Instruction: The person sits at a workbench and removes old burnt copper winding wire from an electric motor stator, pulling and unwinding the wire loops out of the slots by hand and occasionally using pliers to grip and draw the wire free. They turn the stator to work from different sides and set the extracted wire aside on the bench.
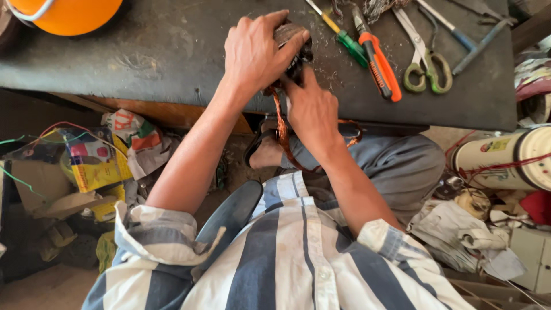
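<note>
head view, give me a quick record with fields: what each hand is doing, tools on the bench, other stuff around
left hand: left hand grips a dark wound part on the workbench
right hand: right hand presses a finger on the part, copper wire trailing below
tools: green screwdriver, orange-handled tool, scissors
other: orange vessel at the far left corner, cream cylinder at right

Repair workshop, grimy dark workbench [143,57], screwdrivers [376,57], scissors [425,63], copper winding wire [282,129], scrap-littered floor [86,172]
</note>
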`<state>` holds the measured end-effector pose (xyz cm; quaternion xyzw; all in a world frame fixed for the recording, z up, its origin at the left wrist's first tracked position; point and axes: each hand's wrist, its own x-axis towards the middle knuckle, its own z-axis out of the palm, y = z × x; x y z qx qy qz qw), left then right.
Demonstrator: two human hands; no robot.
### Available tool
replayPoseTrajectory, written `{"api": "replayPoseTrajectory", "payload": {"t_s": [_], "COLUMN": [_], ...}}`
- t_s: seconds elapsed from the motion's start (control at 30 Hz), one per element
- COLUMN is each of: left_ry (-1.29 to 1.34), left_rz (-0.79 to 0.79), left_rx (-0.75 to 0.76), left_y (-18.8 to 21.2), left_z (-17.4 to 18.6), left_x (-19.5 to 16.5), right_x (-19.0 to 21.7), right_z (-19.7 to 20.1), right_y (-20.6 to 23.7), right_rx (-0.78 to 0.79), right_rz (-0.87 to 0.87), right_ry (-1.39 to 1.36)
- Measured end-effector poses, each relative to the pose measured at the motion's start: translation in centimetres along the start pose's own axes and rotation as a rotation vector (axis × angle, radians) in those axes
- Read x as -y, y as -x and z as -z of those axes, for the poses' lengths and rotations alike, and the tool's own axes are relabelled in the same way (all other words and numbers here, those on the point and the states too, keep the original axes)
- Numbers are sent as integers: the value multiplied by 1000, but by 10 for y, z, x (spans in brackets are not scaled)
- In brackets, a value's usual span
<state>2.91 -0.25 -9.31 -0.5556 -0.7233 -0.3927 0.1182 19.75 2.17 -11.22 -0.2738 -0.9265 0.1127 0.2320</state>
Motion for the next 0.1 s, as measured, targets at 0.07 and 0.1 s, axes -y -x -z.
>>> {"api": "replayPoseTrajectory", "payload": {"t_s": [0.07, 0.1], "left_ry": [2, 25], "left_rz": [22, 40], "left_rx": [13, 42], "left_y": [6, 4], "left_z": [-4, -3], "left_x": [-2, 1], "right_x": [-1, -1], "right_z": [-2, -4], "right_y": [5, 3], "right_rx": [37, 22], "right_rz": [-24, -22], "right_ry": [9, 4]}}
